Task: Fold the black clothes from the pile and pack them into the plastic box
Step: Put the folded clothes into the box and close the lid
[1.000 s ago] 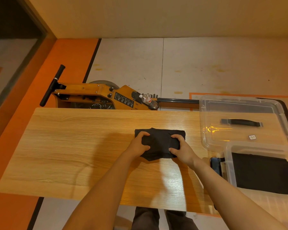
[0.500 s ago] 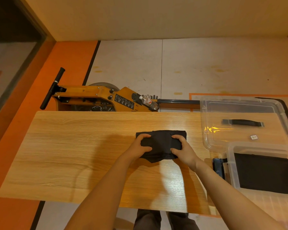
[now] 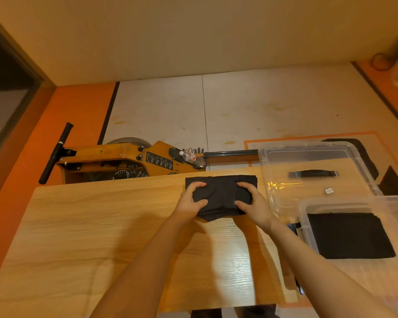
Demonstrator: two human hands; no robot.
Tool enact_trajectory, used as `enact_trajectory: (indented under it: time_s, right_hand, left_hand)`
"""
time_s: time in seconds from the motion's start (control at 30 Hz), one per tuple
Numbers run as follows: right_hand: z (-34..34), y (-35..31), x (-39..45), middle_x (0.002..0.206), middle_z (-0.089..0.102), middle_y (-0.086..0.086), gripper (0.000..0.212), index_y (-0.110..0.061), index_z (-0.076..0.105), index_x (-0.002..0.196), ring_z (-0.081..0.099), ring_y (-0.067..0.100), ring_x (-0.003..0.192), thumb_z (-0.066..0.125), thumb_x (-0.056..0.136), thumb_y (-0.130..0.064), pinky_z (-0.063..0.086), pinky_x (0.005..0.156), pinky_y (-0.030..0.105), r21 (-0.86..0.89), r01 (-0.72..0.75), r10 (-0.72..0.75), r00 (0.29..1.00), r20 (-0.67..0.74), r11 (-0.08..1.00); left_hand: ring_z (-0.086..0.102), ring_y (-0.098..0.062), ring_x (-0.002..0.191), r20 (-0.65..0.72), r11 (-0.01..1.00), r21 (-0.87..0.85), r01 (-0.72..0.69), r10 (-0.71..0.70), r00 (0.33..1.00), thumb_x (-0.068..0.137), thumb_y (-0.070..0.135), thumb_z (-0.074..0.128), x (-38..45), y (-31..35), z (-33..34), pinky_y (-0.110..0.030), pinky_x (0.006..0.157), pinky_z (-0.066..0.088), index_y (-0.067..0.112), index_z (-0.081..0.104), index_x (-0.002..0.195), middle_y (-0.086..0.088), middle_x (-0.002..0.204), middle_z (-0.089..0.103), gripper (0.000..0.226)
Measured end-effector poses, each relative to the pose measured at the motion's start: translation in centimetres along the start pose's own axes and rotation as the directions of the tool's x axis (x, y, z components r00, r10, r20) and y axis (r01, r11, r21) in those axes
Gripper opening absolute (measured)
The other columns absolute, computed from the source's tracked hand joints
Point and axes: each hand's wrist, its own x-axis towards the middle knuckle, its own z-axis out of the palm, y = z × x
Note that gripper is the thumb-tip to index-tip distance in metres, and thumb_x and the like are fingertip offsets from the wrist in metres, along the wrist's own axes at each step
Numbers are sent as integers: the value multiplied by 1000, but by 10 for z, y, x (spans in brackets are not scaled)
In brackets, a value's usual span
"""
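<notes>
Two hands lift the folded black garment near the table's far edge

Both the left hand (image 3: 191, 200) and right hand (image 3: 253, 203) clamp curled fingers and thumbs round the ends of the folded black garment (image 3: 221, 195); compared with half a second ago its front edge hangs clear of the table (image 3: 101, 226), so folding looks finished and a carry should follow to the plastic box (image 3: 308, 216) at the right edge, where black cloth (image 3: 347, 235) already lies
</notes>
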Motion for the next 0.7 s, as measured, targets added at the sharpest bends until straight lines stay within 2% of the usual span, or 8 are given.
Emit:
enact_trajectory:
  time_s: [0.07, 0.13, 0.2, 0.3, 0.37, 0.57, 0.7]
  right_hand:
    - [-15, -11, -2, 111, 46, -21, 52, -21, 47, 134, 53, 2, 100, 66, 89, -3, 52, 80, 14, 5, 26, -26, 999, -26, 1000]
    - [-34, -19, -7, 113, 46, -22, 52, -23, 47, 135, 53, 5, 104, 67, 90, -6, 54, 85, 18, 9, 54, -54, 998, -33, 999]
    - [-56, -27, -14, 114, 45, -24, 52, -25, 46, 136, 53, 6, 107, 67, 91, -9, 54, 88, 22, 8, 89, -89, 996, -16, 996]
    - [-95, -34, -27, 116, 45, -25, 51, -30, 47, 135, 52, 1, 106, 67, 91, -12, 53, 81, 14, 15, 143, -143, 990, 13, 990]
    - [-123, -31, -36, 119, 48, -22, 52, -30, 48, 136, 52, 2, 109, 68, 91, -14, 52, 83, 13, 26, 171, -172, 985, 31, 985]
    - [-220, 0, -81, 117, 48, -24, 52, -30, 48, 135, 53, 2, 109, 69, 90, -13, 50, 83, 10, -6, 213, -212, 973, 87, 977]
    - [-275, 33, -116, 120, 50, -18, 53, -27, 48, 137, 53, 2, 109, 69, 90, -15, 50, 91, 17, -35, 184, -179, 978, 107, 982]
  left_hand:
    - [56, -20, 112, 31, 998, -51, -26, 28, 999, 88, 0, 64, 2, 20, 1, -29, 82, 57, 34, 54, 116, -6, 127, 51, 45]
    - [57, -22, 112, 41, 996, -83, -42, 46, 998, 87, 0, 64, -1, 39, 3, -41, 86, 57, 33, 56, 117, -6, 127, 52, 45]
    - [57, -23, 113, 54, 994, -92, -63, 69, 996, 87, 2, 66, -6, 57, 6, -47, 90, 54, 29, 57, 121, -2, 125, 53, 45]
    - [58, -21, 112, 70, 991, -98, -92, 100, 993, 88, 7, 67, -17, 82, 21, -45, 92, 54, 29, 56, 126, 3, 124, 52, 45]
    - [58, -21, 113, 64, 988, -106, -110, 117, 991, 89, 11, 67, -28, 95, 43, -43, 92, 54, 33, 57, 125, 3, 128, 52, 43]
    - [59, -21, 112, 35, 984, -129, -124, 129, 991, 89, 15, 67, -75, 117, 148, -41, 87, 57, 38, 56, 123, 0, 129, 51, 43]
    - [59, -21, 112, 34, 983, -149, -110, 117, 993, 87, 16, 69, -104, 117, 216, -37, 82, 58, 42, 56, 121, 0, 130, 51, 44]
